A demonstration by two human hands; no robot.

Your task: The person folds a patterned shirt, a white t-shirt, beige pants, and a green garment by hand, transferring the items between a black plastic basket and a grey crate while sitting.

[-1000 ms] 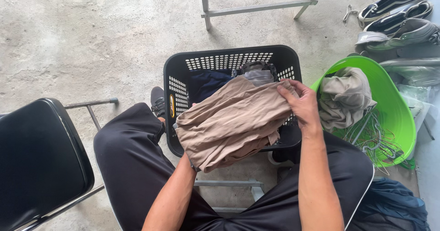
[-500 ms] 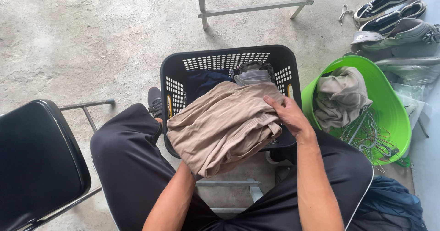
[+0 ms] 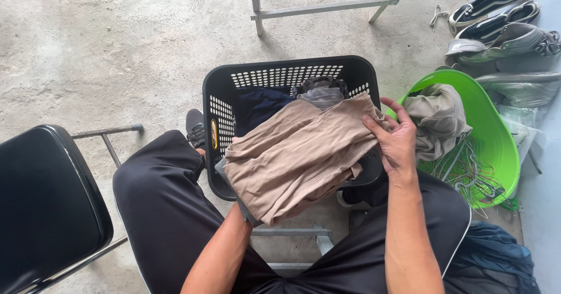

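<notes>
A folded tan garment is held up over the near rim of a black perforated laundry basket between my knees. My left hand is almost wholly hidden beneath the garment and carries it from below; only the wrist shows. My right hand is at the garment's right edge with its fingers apart. Its thumb rests on the cloth's edge and nothing is gripped. More clothes, dark blue and grey, lie in the basket behind the tan garment.
A green tub at the right holds a beige garment and several wire hangers. Shoes lie at the far right. A black folding chair stands at the left, and metal frame legs at the top. A dark garment lies by my right thigh.
My right hand lifted off the top of the tan garment and moved right to its edge, fingers spreading. The garment shifted slightly right and its right side now lies flatter.
</notes>
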